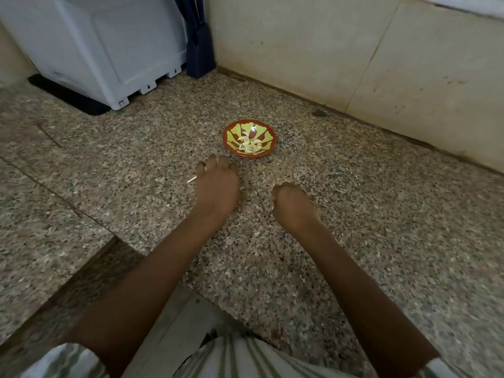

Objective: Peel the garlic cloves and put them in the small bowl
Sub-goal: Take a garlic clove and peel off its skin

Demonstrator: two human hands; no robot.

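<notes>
A small red bowl (249,131) with a yellow-green leaf pattern stands on the speckled granite counter (354,214). Several pale peeled garlic cloves (249,145) lie in it. My left hand (216,186) is just in front of the bowl, back up, its fingers bent down toward the counter. A thin white sliver (191,180) juts out at its thumb side; whether the hand pinches it is hidden. My right hand (293,205) hovers to the right and nearer to me, its fingers curled under into a fist, with nothing showing in it.
A white appliance (109,50) on a black mat stands at the back left, with a dark blue object (200,50) beside it in the corner. A tiled wall (354,50) runs along the back right. The counter edge drops off at the lower left.
</notes>
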